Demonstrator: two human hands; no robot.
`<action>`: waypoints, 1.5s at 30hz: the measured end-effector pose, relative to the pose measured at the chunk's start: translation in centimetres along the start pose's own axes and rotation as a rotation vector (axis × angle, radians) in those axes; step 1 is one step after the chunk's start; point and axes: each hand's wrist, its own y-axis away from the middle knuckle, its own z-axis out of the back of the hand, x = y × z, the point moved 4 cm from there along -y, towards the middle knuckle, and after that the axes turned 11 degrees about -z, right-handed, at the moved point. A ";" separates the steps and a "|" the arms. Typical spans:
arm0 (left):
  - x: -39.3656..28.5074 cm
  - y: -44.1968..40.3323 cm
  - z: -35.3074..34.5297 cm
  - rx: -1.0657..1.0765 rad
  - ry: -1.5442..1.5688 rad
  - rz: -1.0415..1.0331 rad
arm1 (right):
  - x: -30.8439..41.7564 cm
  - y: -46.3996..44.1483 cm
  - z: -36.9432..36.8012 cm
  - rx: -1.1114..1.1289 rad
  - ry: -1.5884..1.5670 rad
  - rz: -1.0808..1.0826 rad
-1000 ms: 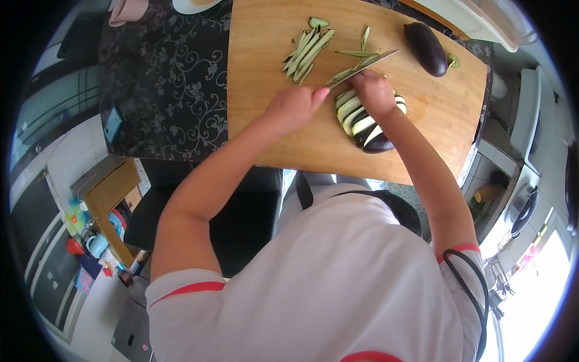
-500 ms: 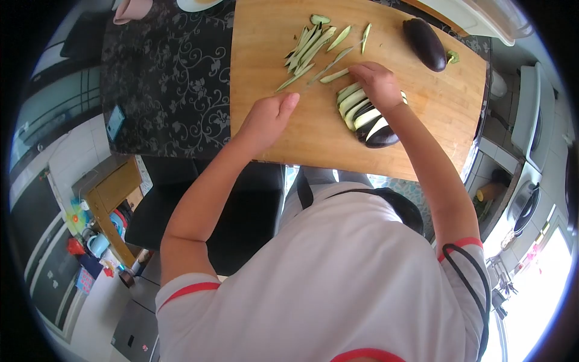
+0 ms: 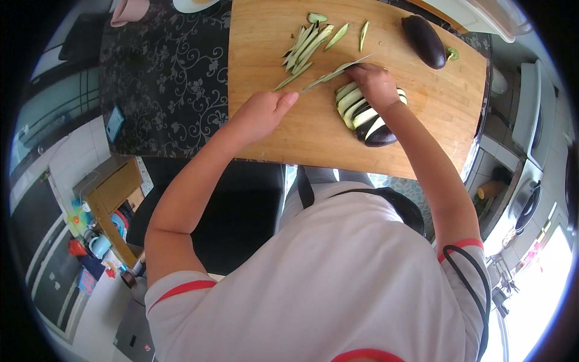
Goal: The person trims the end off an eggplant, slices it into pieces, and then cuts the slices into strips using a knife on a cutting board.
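Cut eggplant (image 3: 362, 116) on board (image 3: 319, 145), body side of right hand (image 3: 375, 84), which is the nearer one, wrist over its edge, fingers bent down beside the knife (image 3: 330, 76); whether they pinch a slice, cannot tell. Hands apart: left hand (image 3: 259, 117), left of the eggplant, closed round the knife's handle, blade slanting away rightward past its far side. Strips (image 3: 309, 48) lie beyond it to the left, whole eggplant (image 3: 425, 42) beyond it to the right.

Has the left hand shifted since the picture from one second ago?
Yes. The left hand has moved left, closer to the left edge of the cutting board and farther from the sliced eggplant.
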 end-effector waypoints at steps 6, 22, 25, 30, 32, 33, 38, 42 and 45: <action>-0.5 -0.4 -0.6 -0.055 -0.173 -0.058 | 0.6 -0.1 0.1 0.087 0.114 -0.055; 3.0 -1.3 -3.4 -0.491 0.196 0.037 | 1.0 -0.9 -0.6 0.089 0.043 -0.069; 2.1 -0.5 -2.2 -0.541 0.388 0.004 | 2.4 -3.0 -0.3 0.109 -0.040 -0.164; 2.3 -0.2 -1.2 -0.334 0.904 -0.015 | 1.3 -6.7 0.1 0.164 -0.789 -0.609; 2.3 -0.7 -1.6 -0.213 1.195 0.013 | 2.8 -6.7 -0.3 0.404 -1.415 -0.732; 2.1 -1.1 -1.9 -0.149 1.277 0.008 | 4.0 -6.6 0.4 0.524 -1.727 -0.778; 2.0 -3.5 -2.3 0.000 1.445 -0.050 | 6.2 -5.4 1.8 0.560 -1.892 -0.757; 2.2 -4.1 -1.2 -0.140 1.357 -0.045 | 3.9 -4.8 -0.7 0.480 -1.918 -0.968; 3.0 -3.4 0.3 -0.240 1.297 -0.058 | 2.3 -4.9 -1.6 0.379 -1.904 -0.982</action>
